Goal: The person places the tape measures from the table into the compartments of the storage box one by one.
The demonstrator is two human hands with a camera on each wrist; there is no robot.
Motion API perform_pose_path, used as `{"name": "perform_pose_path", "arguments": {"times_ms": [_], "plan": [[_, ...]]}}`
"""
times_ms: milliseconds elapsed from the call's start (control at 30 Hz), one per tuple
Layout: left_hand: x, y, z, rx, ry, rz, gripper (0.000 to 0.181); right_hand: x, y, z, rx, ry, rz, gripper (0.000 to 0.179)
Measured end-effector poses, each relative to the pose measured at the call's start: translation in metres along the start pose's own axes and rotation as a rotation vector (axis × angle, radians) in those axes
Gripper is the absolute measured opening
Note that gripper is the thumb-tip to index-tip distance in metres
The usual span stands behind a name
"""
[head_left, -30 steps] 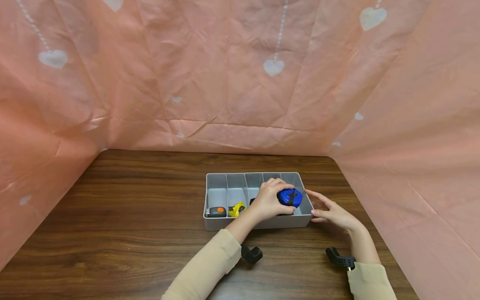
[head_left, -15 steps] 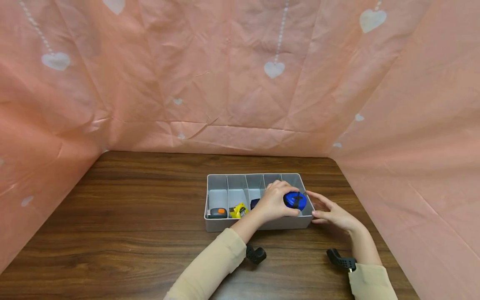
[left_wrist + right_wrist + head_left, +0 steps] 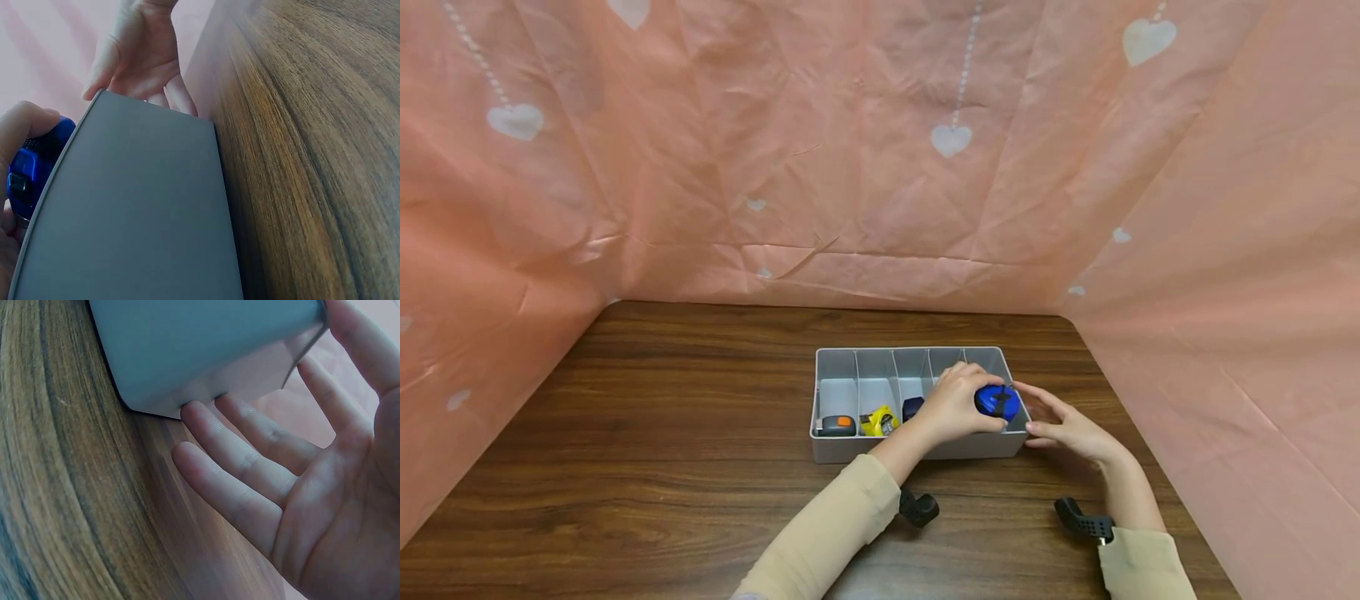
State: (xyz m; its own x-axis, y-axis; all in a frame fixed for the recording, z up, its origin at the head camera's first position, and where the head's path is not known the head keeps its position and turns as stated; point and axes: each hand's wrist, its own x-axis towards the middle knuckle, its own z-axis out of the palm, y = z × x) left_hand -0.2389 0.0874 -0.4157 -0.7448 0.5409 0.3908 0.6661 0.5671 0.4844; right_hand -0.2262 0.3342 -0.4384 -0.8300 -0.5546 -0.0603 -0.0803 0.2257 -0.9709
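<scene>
My left hand (image 3: 955,407) grips a round blue tape measure (image 3: 1000,402) with a black strap, over the rightmost compartment of a grey divided box (image 3: 865,450). In the left wrist view the blue tape measure (image 3: 28,172) shows between thumb and fingers, beside the box rim. My right hand (image 3: 1067,429) rests against the box's right end; in the right wrist view its fairly straight fingers (image 3: 231,444) touch the outer wall. A grey tape measure with an orange button (image 3: 844,422), a yellow tape measure (image 3: 878,422) and a dark item (image 3: 912,407), partly hidden by my left hand, lie in other compartments.
The box stands on a brown wooden table (image 3: 662,433), toward the right. A pink curtain with white hearts (image 3: 850,167) encloses the back and both sides. Black wrist mounts (image 3: 919,507) stick out under both forearms.
My left hand has moved right with the blue tape measure, nearer the box's right end. More of the dark item shows now. The right hand stays on the box end.
</scene>
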Motion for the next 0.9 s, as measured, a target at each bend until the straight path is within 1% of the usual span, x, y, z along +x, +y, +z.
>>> {"name": "perform_pose_path", "arguments": {"times_ms": [167, 367, 700, 900], "plan": [[0.0002, 0.0017, -0.0009, 0.011, -0.013, 0.01, 0.058, 0.0003, 0.0006, -0.0009, 0.009, -0.004, 0.002, 0.064], [0.0009, 0.0025, -0.0002, 0.063, -0.046, 0.021, 0.061, -0.0001, 0.0, -0.0005, 0.024, 0.007, 0.016, 0.065], [0.0014, 0.0029, -0.0009, 0.064, -0.098, 0.0, 0.062, -0.0009, -0.0016, -0.001, 0.019, 0.0, 0.023, 0.065], [0.001, 0.0021, -0.0003, 0.098, -0.125, 0.029, 0.059, -0.0011, -0.0021, -0.0009, 0.013, 0.008, 0.034, 0.065]]}}
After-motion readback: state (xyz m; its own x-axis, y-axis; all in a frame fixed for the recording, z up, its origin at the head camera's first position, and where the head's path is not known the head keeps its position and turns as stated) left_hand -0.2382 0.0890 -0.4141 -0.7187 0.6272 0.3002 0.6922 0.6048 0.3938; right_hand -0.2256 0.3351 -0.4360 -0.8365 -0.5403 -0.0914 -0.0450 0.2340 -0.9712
